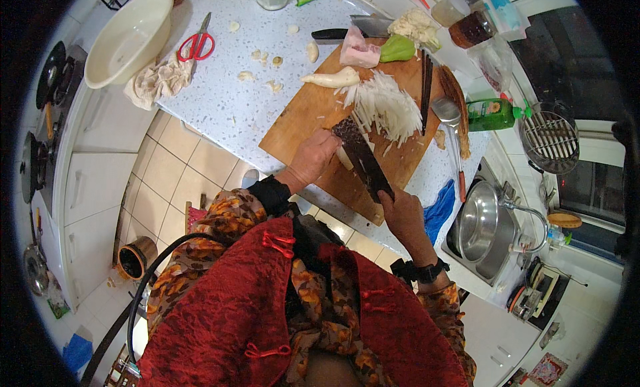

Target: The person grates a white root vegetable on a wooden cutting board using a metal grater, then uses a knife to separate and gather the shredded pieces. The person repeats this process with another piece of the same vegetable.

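A wide, dark-bladed kitchen knife (pixel 364 159) lies slantwise over the wooden cutting board (pixel 295 124), my right hand (pixel 406 222) closed around its near end. At the blade's left side, my left hand (pixel 317 154) has its fingers bent against a pale peeled vegetable piece (pixel 344 158), partly hidden by the knife. Beyond the blade spreads a heap of thin white vegetable shreds (pixel 387 107). A whole peeled white root (pixel 332 78) rests left of the heap. Raw meat (pixel 357 49) and a green vegetable (pixel 398 49) sit at the board's far end.
A cleaver (pixel 372 26) and cauliflower (pixel 417 27) lie past the board. Dark chopsticks (pixel 426 92), a metal spatula (pixel 452 132) and a green detergent bottle (pixel 490 114) are on the right, before the sink (pixel 477 222). Red-handled scissors (pixel 197 43) and a cream basin (pixel 131 37) are at left.
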The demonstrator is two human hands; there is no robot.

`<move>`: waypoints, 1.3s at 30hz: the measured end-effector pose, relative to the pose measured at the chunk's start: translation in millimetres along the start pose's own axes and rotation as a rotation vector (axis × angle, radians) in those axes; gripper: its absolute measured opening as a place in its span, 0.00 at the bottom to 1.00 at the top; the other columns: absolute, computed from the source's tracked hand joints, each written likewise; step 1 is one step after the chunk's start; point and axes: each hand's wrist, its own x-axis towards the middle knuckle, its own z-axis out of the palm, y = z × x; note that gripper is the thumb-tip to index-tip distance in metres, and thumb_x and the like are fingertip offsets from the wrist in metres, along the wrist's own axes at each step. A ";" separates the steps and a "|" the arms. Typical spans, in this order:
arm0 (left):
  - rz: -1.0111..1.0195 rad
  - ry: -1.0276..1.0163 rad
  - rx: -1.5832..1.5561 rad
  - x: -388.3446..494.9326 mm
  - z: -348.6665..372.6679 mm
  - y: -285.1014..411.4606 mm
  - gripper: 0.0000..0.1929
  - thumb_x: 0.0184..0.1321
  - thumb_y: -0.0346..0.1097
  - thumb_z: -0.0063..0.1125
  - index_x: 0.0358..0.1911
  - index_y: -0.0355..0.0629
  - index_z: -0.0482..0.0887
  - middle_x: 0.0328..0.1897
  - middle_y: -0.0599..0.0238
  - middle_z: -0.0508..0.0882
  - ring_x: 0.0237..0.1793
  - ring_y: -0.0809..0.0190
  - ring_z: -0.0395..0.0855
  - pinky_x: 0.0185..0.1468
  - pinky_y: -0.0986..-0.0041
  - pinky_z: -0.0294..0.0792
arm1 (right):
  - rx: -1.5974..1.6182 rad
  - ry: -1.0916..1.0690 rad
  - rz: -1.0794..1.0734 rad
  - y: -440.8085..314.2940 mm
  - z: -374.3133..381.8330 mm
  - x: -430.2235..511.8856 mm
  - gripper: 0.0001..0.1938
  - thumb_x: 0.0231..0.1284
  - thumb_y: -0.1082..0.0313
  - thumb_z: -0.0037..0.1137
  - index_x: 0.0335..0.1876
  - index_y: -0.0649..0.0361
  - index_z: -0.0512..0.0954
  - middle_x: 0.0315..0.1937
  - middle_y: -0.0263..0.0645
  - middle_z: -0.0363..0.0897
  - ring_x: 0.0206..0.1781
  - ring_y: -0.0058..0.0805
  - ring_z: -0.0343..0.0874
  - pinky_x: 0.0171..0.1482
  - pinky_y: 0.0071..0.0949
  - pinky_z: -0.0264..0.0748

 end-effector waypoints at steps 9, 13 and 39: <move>0.008 0.019 -0.002 -0.8 -2.9 0.4 0.08 0.54 0.23 0.61 0.38 0.39 0.81 0.32 0.55 0.78 0.36 0.46 0.80 0.37 0.60 0.73 | -0.087 -0.061 0.029 5.3 2.2 6.5 0.15 0.67 0.58 0.54 0.41 0.65 0.80 0.29 0.57 0.82 0.33 0.57 0.82 0.36 0.49 0.77; 0.005 0.015 -0.006 -1.7 -1.4 -1.3 0.09 0.53 0.22 0.60 0.39 0.39 0.81 0.32 0.55 0.78 0.36 0.46 0.80 0.37 0.60 0.73 | -0.166 -0.047 -0.014 9.0 3.5 10.8 0.21 0.70 0.48 0.50 0.40 0.63 0.80 0.26 0.55 0.81 0.30 0.56 0.82 0.33 0.50 0.79; -0.477 -0.256 0.083 6.6 -2.1 23.6 0.12 0.63 0.41 0.59 0.28 0.39 0.82 0.25 0.51 0.82 0.29 0.40 0.80 0.36 0.53 0.72 | -0.189 0.198 -0.069 4.3 51.7 45.4 0.24 0.64 0.51 0.56 0.51 0.68 0.77 0.40 0.61 0.81 0.45 0.63 0.79 0.48 0.54 0.74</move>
